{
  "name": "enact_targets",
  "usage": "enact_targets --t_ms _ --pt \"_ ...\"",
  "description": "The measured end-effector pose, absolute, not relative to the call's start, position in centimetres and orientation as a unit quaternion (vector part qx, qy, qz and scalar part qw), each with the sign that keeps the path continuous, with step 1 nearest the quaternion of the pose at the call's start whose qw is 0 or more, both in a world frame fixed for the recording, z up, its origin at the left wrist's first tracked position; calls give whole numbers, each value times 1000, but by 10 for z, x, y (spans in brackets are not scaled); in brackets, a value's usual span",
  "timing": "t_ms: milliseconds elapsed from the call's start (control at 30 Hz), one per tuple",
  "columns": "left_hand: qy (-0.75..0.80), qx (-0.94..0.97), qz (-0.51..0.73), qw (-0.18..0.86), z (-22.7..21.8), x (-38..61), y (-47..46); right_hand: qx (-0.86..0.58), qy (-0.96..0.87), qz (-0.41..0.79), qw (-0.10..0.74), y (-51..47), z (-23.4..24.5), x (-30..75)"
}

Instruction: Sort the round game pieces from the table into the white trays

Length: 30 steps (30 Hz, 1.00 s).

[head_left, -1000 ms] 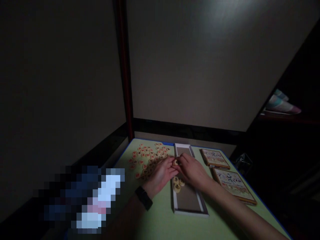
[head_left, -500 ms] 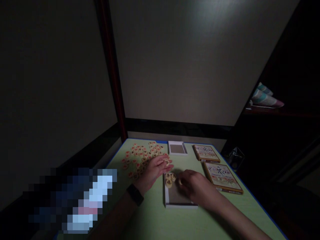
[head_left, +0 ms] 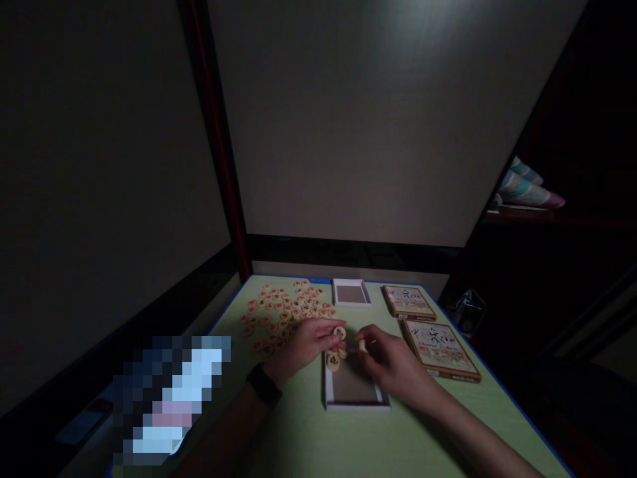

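Note:
My left hand [head_left: 311, 340], with a dark watch on its wrist, pinches a round wooden Chinese chess piece [head_left: 340, 332] over the far left corner of a shallow white box tray [head_left: 358, 406]. Just to the right, my right hand [head_left: 388, 358] grips another pale chess piece [head_left: 361, 345] on edge between thumb and fingers. Inside the tray, a chess piece with a black character [head_left: 333, 361] lies at the left, and others behind it are partly hidden by my left hand. Many loose pieces with red or black characters [head_left: 283, 305] are scattered beyond my left hand.
A second white tray [head_left: 351, 294] lies at the back of the green table [head_left: 298, 431]. Two printed game boxes [head_left: 442, 348] sit along the right side. A wall panel [head_left: 348, 133] rises behind the table. A pixelated bright patch [head_left: 184, 392] covers the lower left.
My left hand has moved slightly right and down to the tray, its spread fingers now closed around a piece. My right hand has risen slightly, with a piece showing between its fingertips.

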<state>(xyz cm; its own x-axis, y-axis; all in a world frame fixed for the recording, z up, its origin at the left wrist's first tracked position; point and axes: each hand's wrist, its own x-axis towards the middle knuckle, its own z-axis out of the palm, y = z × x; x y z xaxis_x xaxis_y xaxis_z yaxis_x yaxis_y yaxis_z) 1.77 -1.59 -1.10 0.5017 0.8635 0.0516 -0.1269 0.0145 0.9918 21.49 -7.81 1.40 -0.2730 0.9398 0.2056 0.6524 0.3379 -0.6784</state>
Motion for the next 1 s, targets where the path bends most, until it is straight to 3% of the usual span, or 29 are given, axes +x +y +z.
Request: enact_targets --t_ms 100,167,300,633,700,800,900,1000 --pt "303 588 371 652 -12 19 -17 -501 -708 356 347 -70 6 219" --pt "305 593 363 651 -13 21 -17 -503 -689 373 364 -66 2 221" --pt "317 607 352 639 -12 21 -18 -524 -726 259 362 -72 6 220" --pt "337 649 300 613 -10 20 -19 -499 -840 17 212 -80 2 212" --pt "359 670 336 557 -10 20 -15 -511 -837 26 191 -78 2 213" --pt "446 725 389 354 -6 17 -12 -536 -831 54 139 -78 4 212" --pt "512 787 308 157 -1 14 -17 -541 -832 64 103 -78 3 208" --pt "525 822 209 70 2 14 -25 -545 -830 68 92 -79 1 205"
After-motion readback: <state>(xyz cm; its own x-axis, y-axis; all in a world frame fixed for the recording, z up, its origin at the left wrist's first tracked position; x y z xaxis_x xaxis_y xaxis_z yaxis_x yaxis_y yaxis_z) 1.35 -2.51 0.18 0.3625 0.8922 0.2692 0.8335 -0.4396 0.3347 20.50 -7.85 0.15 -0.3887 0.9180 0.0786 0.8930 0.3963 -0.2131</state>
